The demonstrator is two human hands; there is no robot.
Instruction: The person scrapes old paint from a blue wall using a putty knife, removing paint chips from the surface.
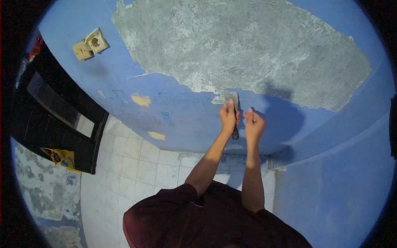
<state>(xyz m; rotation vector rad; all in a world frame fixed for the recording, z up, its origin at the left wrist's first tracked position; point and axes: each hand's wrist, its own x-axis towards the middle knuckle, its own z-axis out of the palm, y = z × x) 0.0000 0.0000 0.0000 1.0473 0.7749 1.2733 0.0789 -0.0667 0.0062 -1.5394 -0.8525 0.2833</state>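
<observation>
My left hand [228, 120] is wrapped around a putty knife [232, 98]. Its flat metal blade lies against the wall at the lower edge of the bare patch, and the dark handle end sticks out below my fingers. Just right of it, my right hand [254, 126] is closed with curled fingers, apart from the knife. Whatever may be inside those fingers is hidden. Above both hands spreads a large grey patch of bare plaster [231, 45], bordered by ragged blue paint [190, 111]. Small whitish scraped strips show beside the blade.
A beige wall socket with its cover [91, 44] sits at upper left. Dark furniture or a door [53, 111] stands at left, with a yellow bag [64, 158] at its lower end. White floor tiles [132, 165] lie below. Another blue wall [335, 182] rises at right.
</observation>
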